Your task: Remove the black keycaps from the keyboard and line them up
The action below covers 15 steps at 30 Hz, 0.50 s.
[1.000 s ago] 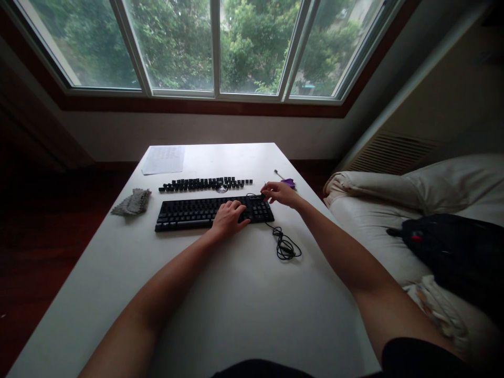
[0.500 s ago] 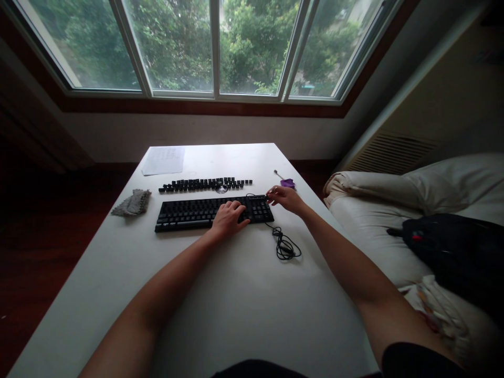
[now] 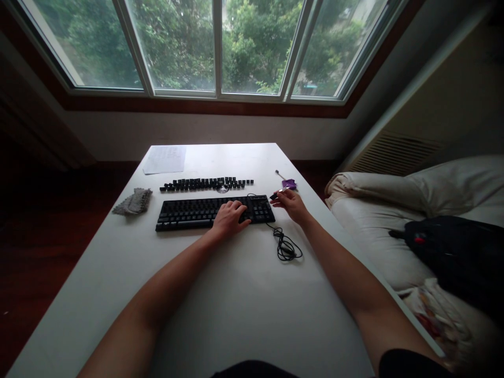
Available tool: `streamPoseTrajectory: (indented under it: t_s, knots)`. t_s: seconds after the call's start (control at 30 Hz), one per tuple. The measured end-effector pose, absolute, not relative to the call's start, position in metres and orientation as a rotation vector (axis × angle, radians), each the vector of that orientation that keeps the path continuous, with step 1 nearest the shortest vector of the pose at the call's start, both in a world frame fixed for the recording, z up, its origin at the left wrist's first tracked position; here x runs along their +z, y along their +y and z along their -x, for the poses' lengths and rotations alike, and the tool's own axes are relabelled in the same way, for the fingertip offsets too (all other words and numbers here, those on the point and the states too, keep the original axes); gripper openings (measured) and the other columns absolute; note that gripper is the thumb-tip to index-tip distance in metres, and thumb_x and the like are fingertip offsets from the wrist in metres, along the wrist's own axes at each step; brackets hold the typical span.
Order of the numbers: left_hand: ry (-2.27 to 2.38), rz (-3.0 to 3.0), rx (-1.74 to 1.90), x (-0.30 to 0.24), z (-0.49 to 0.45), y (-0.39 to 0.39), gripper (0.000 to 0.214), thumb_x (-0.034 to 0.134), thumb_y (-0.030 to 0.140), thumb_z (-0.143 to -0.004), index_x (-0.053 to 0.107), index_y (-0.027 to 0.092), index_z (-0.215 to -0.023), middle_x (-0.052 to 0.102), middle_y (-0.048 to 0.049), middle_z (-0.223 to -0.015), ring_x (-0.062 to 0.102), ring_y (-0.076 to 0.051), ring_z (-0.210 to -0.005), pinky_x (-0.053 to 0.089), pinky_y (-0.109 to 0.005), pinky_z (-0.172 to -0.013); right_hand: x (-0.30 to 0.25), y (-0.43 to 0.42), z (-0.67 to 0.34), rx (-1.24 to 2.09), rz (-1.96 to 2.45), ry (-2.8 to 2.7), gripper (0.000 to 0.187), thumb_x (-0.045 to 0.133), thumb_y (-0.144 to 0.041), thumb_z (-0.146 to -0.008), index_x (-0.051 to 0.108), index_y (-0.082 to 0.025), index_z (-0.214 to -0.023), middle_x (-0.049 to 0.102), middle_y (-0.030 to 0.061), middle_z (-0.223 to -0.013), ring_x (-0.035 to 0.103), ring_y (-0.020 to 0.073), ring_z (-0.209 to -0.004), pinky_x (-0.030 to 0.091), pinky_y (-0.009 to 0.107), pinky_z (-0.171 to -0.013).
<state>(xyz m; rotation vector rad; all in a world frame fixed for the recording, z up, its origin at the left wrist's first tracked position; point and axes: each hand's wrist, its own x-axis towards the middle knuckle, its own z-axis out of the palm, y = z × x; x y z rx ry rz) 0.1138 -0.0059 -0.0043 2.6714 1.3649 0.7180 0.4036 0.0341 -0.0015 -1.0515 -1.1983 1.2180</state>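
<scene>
On my feed the black keyboard (image 3: 185,214) lies on the white table (image 3: 244,294), some keys hidden under the left hand (image 3: 229,216), its fingers loosely spread. Just beside the keyboard's right end, I see the right hand (image 3: 292,205) pinching a small dark piece (image 3: 273,196), too tiny to identify. Farther out, loose keycaps (image 3: 192,184) blur together and the dark bag (image 3: 449,257) is cut off at right.

The right hand (image 3: 290,202) has drawn rightward off the keyboard's (image 3: 192,212) far corner, a small dark piece (image 3: 273,196) now showing in its grip.
</scene>
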Motion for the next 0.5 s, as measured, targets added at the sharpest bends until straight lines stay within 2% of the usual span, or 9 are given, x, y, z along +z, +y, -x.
streamPoseTrajectory:
  t_s: [0.3, 0.5]
  knots:
    - [1.352, -2.554, 0.920, -0.004, -0.114, -0.004, 0.026, 0.066, 0.040, -0.092, 0.067, 0.025, -0.114, 0.066, -0.0061, -0.115, 0.057, -0.025, -0.111, 0.044, -0.041, -0.097, 0.018, 0.001, -0.360, 1.253, 0.960, -1.391, 0.038, 0.080, -0.049, -0.080, 0.071, -0.017, -0.100, 0.074, 0.0054, -0.084, 0.075, 0.0214, -0.078, 0.063, 0.035, -0.071]
    - [1.240, -2.574, 0.910, -0.006, -0.113, -0.001, 0.024, 0.065, 0.034, -0.093, 0.068, 0.025, -0.115, 0.070, -0.0047, -0.109, 0.061, -0.023, -0.104, 0.045, -0.039, -0.095, 0.013, -0.007, -0.347, 1.274, 0.920, -1.432, 0.035, 0.078, -0.046, -0.083, 0.072, -0.018, -0.104, 0.075, 0.0059, -0.088, 0.076, 0.0220, -0.082, 0.064, 0.034, -0.072]
